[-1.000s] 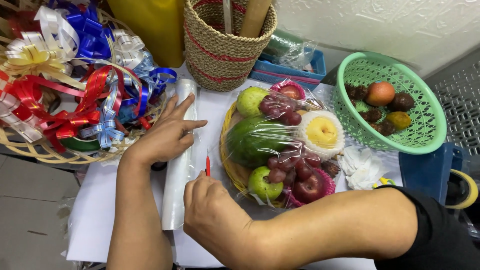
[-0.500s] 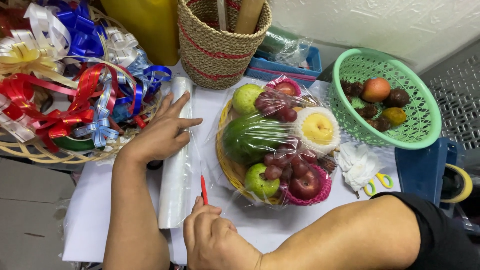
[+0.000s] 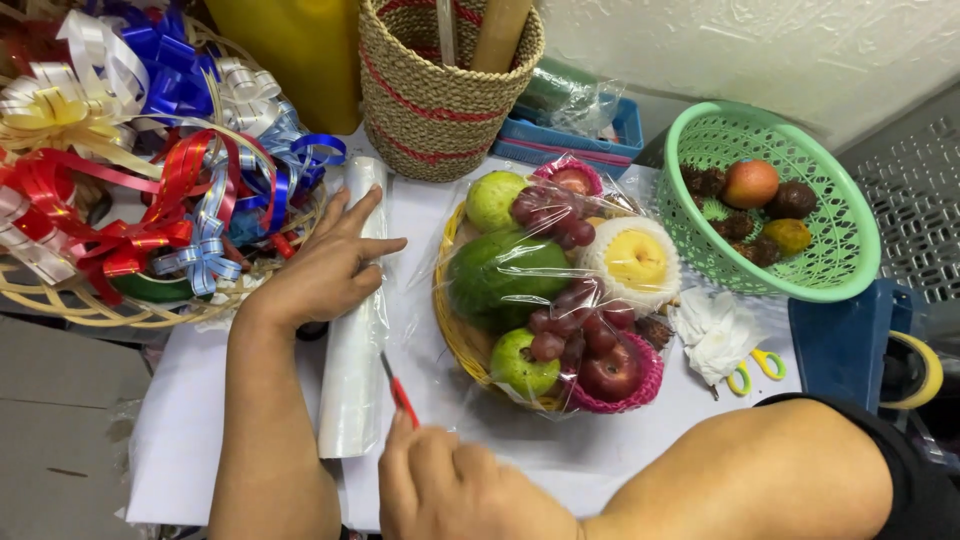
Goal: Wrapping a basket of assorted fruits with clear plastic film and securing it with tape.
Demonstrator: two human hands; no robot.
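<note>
My left hand (image 3: 322, 265) lies flat, fingers spread, on a roll of clear plastic wrap (image 3: 352, 340) that stretches along the white table. My right hand (image 3: 455, 488) is closed around a thin red-handled cutter (image 3: 398, 388), its tip touching the film just beside the roll. The film runs to the right over a shallow wicker basket of fruit (image 3: 560, 285) holding green apples, grapes, a red apple, a green mango and a yellow pear in foam netting.
A flat basket of ribbon bows (image 3: 140, 180) sits at the left. Behind stand a tall woven basket (image 3: 445, 85) and a blue tray (image 3: 575, 135). A green plastic basket (image 3: 850, 260) with fruit is at the right, with crumpled tissue (image 3: 712, 330) and small scissors (image 3: 752, 372) before it.
My right hand has slid toward me along the roll with the red cutter. My left hand has stayed pressed on the roll.
</note>
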